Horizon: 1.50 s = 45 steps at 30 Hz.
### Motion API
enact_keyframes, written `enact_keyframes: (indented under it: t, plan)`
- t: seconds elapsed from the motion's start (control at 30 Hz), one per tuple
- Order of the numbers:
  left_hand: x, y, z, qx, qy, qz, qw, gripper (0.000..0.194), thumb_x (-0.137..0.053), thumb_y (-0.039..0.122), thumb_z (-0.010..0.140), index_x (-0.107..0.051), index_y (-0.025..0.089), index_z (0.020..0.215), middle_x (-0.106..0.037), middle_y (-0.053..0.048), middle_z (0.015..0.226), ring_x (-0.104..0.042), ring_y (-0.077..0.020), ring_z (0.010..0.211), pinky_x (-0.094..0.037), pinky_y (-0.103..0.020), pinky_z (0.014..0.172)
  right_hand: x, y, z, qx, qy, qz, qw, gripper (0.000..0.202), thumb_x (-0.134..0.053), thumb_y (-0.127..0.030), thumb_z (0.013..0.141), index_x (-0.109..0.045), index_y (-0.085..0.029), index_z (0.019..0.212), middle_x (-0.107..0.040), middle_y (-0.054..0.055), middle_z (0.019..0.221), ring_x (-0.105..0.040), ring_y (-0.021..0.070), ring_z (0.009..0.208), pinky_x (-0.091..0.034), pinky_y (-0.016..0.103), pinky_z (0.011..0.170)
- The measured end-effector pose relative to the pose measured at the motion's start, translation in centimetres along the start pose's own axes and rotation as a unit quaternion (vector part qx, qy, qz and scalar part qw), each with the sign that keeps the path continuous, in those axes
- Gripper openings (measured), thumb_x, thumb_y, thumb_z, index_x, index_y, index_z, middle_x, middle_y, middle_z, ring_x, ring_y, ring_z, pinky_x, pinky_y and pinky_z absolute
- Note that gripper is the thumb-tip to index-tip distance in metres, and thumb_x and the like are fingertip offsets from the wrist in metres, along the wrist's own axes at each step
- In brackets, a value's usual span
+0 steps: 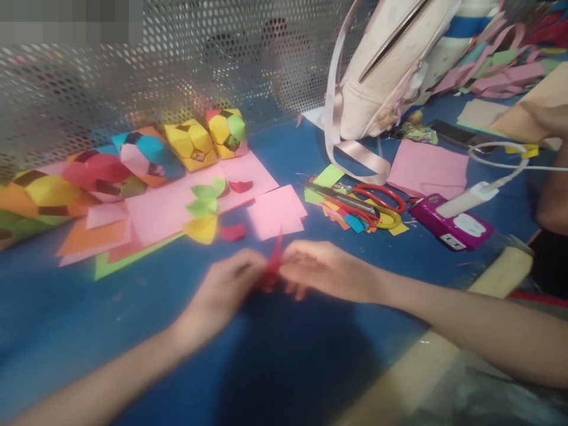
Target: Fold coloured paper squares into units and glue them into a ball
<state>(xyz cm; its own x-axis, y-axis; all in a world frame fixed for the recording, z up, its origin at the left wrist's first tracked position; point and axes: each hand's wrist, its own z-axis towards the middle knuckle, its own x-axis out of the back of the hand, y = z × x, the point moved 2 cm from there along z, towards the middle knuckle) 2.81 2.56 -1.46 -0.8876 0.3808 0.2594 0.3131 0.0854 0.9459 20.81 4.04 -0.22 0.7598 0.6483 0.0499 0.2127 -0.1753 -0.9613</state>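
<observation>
Between my two hands, above the blue table (pixel 177 355), is a small piece of red paper (pixel 275 260). My left hand (pixel 235 275) pinches its left side, and my right hand (pixel 315 269) has closed fingers on its right side. Blur hides the exact fold. Just beyond my hands lies a stack of pink paper squares (pixel 277 213). Green folded pieces (pixel 204 198), a yellow folded piece (pixel 202 229) and red folded pieces (pixel 233 232) rest to the left of that stack.
Several folded paper balls (pixel 190 145) line the perforated metal panel (pixel 177 59). Scissors (pixel 381 201) lie over paper scraps, beside a purple device (pixel 452 222) with a white cable. A pale bag (pixel 377 77) stands behind. Another person's arm (pixel 554 189) shows at the right edge.
</observation>
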Motion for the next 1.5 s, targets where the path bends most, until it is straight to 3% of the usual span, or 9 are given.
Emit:
enact_keyframes:
  t: [0.23,0.43,0.6,0.8,1.0,1.1,1.23,1.4,1.5]
  plan:
    - [-0.2,0.5,0.1,-0.035,-0.010,0.040,0.999,0.026,-0.049,0.033,0.087,-0.056,0.016,0.069,-0.057,-0.001,0.074,-0.052,-0.0120,0.068,-0.043,-0.023,0.060,-1.0,0.7,0.2,0.010,0.023,0.032,0.999,0.025,-0.066,-0.027,0.076,-0.049,-0.015,0.089,-0.064,0.002,0.075,-0.061,0.0107,0.062,-0.054,0.025,0.059]
    - [-0.5,0.6,-0.1,-0.047,-0.040,0.009,0.998,0.027,-0.046,0.032,0.089,-0.058,0.016,0.071,-0.058,-0.003,0.075,-0.057,-0.0141,0.072,-0.047,-0.026,0.066,-1.0,0.3,0.1,0.007,0.036,-0.002,0.999,0.006,-0.052,-0.020,0.085,-0.052,-0.014,0.087,-0.064,0.002,0.073,-0.063,0.0101,0.060,-0.056,0.023,0.056]
    - [-0.5,-0.1,-0.3,-0.021,-0.013,-0.056,0.998,0.021,-0.050,0.033,0.088,-0.058,0.017,0.078,-0.059,-0.001,0.075,-0.058,-0.0130,0.071,-0.046,-0.025,0.065,-1.1,0.4,0.2,0.025,0.042,0.003,0.999,0.010,-0.047,-0.019,0.087,-0.054,-0.014,0.082,-0.062,0.000,0.068,-0.063,0.0091,0.057,-0.055,0.020,0.051]
    - [-1.0,0.3,-0.6,-0.016,-0.041,-0.146,0.988,0.015,-0.059,0.028,0.084,-0.052,0.018,0.075,-0.061,0.001,0.073,-0.058,-0.0101,0.067,-0.046,-0.022,0.063,-1.1,-0.1,-0.1,0.045,0.041,-0.007,0.998,0.016,-0.058,-0.028,0.082,-0.056,-0.014,0.073,-0.063,-0.001,0.063,-0.062,0.0094,0.055,-0.054,0.020,0.051]
    - [-0.9,0.8,-0.9,-0.023,-0.051,-0.085,0.995,0.020,-0.053,0.030,0.087,-0.055,0.016,0.072,-0.056,0.000,0.074,-0.056,-0.0112,0.068,-0.045,-0.024,0.063,-1.2,-0.6,-0.2,0.066,0.010,-0.037,0.997,0.017,-0.056,-0.024,0.083,-0.058,-0.015,0.070,-0.065,0.000,0.067,-0.064,0.0094,0.059,-0.053,0.021,0.058]
    - [-0.4,0.4,-0.9,-0.030,-0.024,-0.076,0.996,0.021,-0.051,0.030,0.087,-0.056,0.016,0.071,-0.056,-0.001,0.075,-0.055,-0.0119,0.068,-0.045,-0.025,0.063,-0.5,-0.8,-0.2,0.033,0.014,-0.063,0.997,0.020,-0.052,-0.026,0.085,-0.056,-0.015,0.069,-0.062,-0.001,0.062,-0.062,0.0093,0.056,-0.051,0.021,0.055]
    - [0.5,-0.7,-0.4,0.004,0.036,-0.048,0.998,0.020,-0.052,0.029,0.085,-0.055,0.016,0.069,-0.058,0.000,0.069,-0.054,-0.0113,0.060,-0.043,-0.024,0.055,1.9,-0.8,-0.3,-0.035,0.084,-0.179,0.980,0.024,-0.047,-0.021,0.084,-0.048,-0.016,0.060,-0.052,-0.005,0.049,-0.050,0.0065,0.043,-0.038,0.018,0.043]
    - [0.8,-1.1,0.3,0.036,0.045,0.047,0.997,0.020,-0.052,0.025,0.080,-0.051,0.017,0.063,-0.056,0.002,0.060,-0.050,-0.0095,0.050,-0.039,-0.022,0.048,3.8,-0.8,-0.3,0.025,0.155,-0.358,0.921,0.019,-0.049,-0.019,0.077,-0.047,-0.017,0.058,-0.050,-0.005,0.054,-0.046,0.0083,0.052,-0.033,0.022,0.050]
    - [0.7,-0.9,0.3,-0.010,0.050,0.085,0.995,0.019,-0.053,0.023,0.078,-0.050,0.017,0.061,-0.057,0.001,0.065,-0.049,-0.0084,0.052,-0.039,-0.021,0.050,3.5,-0.4,0.2,0.038,0.144,-0.339,0.929,0.004,-0.053,-0.014,0.074,-0.055,-0.018,0.073,-0.060,-0.002,0.068,-0.054,0.0116,0.062,-0.040,0.024,0.058]
